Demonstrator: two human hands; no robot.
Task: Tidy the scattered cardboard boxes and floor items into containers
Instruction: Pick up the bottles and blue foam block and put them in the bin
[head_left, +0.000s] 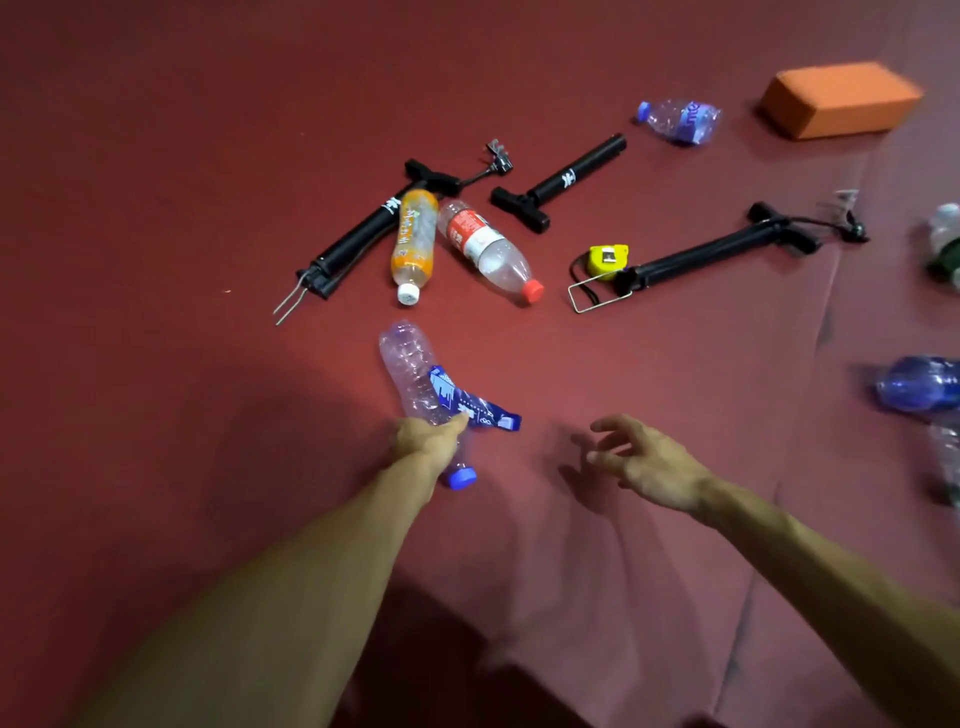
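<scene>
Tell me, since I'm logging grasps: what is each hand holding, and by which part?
The left hand grips the clear crumpled plastic bottle with the blue cap near its neck end, beside the loose blue label. The right hand is open, holding nothing.

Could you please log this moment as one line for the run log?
left hand: holding clear bottle, label hanging loose | right hand: open, empty, above red floor | containers: none in view
</scene>
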